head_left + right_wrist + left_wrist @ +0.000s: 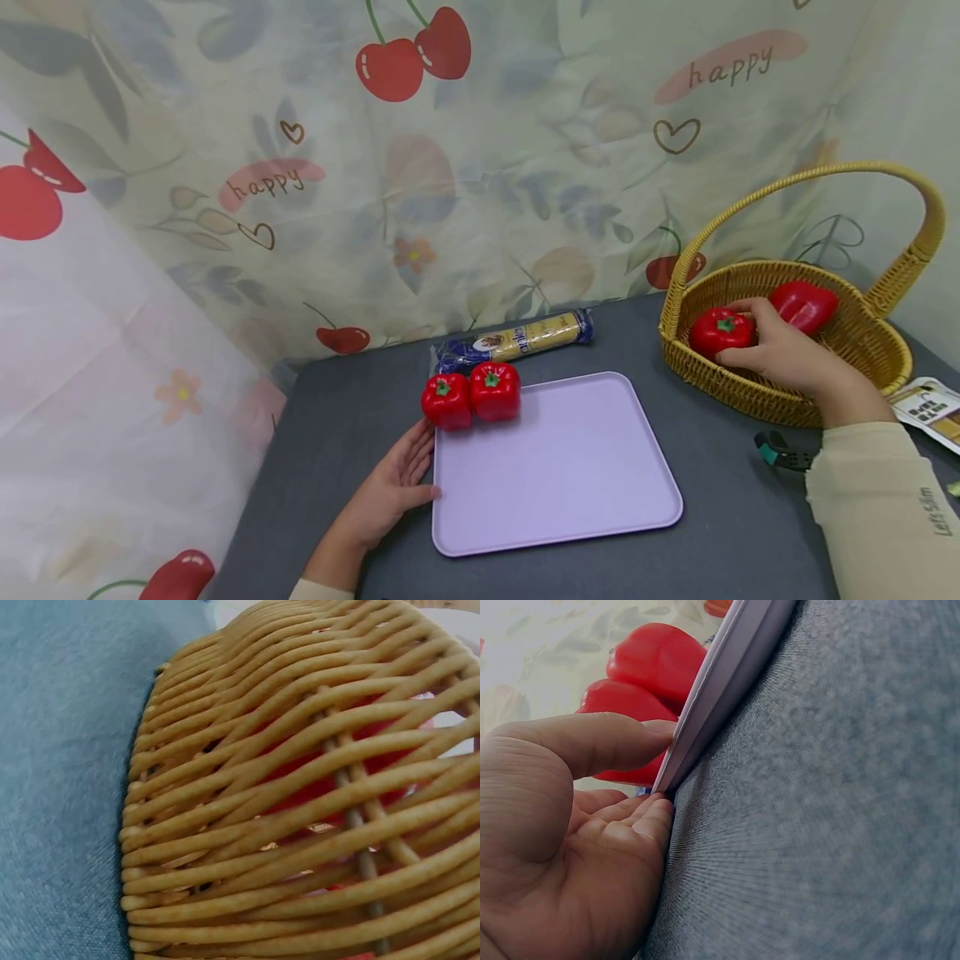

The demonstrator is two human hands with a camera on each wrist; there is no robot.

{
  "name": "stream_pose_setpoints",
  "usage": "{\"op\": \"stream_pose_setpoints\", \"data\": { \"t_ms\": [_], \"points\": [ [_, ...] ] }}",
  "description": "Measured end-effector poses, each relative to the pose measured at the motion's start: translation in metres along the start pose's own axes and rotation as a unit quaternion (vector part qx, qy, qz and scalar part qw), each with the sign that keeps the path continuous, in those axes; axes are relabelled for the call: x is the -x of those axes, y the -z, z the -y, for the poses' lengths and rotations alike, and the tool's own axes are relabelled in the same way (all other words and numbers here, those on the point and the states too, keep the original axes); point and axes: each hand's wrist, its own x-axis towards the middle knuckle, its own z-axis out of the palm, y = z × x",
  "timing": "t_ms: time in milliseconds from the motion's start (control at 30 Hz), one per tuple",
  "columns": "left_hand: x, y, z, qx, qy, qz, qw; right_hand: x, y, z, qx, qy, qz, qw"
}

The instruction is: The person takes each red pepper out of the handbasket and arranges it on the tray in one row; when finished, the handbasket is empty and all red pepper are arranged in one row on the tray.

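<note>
In the wicker basket [750, 392] at the right, my right hand [783, 350] grips a red bell pepper [720, 332] between thumb and fingers. Another red pepper [804, 307] lies beside that hand in the basket. My left hand [390, 483] rests at the left edge of a lilac tray [555, 467], fingers extended, with the thumb [622, 742] touching the rim in the left wrist view. Two red bell peppers, one left [447, 402] and one right [495, 392], sit side by side at the tray's far left corner. The basket's weave hides my right hand in the right wrist view.
A blue-and-yellow packet of long pasta [517, 342] lies behind the tray. A dark band [783, 452] is on the table near my right sleeve. One white-and-brown packet [930, 412] lies right of the basket, whose tall handle [817, 173] arches above it.
</note>
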Motion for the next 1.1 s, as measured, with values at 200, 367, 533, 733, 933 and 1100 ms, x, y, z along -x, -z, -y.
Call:
{"op": "stream_pose_setpoints", "data": {
  "t_ms": [200, 367, 533, 733, 933, 1100],
  "points": [
    [0.0, 0.0, 0.0, -0.001, -0.003, 0.002, 1.0, -0.001, 0.0, 0.001, 0.023, 0.003, -0.012, 0.9997],
    [0.001, 0.0, 0.0, -0.001, -0.005, 0.005, 1.0, -0.001, 0.0, 0.001, 0.011, 0.001, -0.027, 0.9996],
    [0.001, 0.001, 0.001, -0.003, -0.004, 0.005, 1.0, -0.001, 0.0, 0.004, 0.002, 0.016, -0.051, 0.9986],
    [0.001, 0.0, 0.0, 0.001, -0.001, 0.004, 1.0, 0.0, 0.004, 0.009, -0.026, 0.031, -0.068, 0.9969],
    [0.001, -0.001, -0.001, 0.001, -0.001, 0.002, 1.0, 0.004, 0.006, 0.018, -0.044, 0.033, -0.092, 0.9943],
    [0.001, -0.001, -0.001, -0.002, -0.002, -0.001, 1.0, 0.007, 0.009, 0.026, -0.049, 0.035, -0.115, 0.9916]
  ]
}}
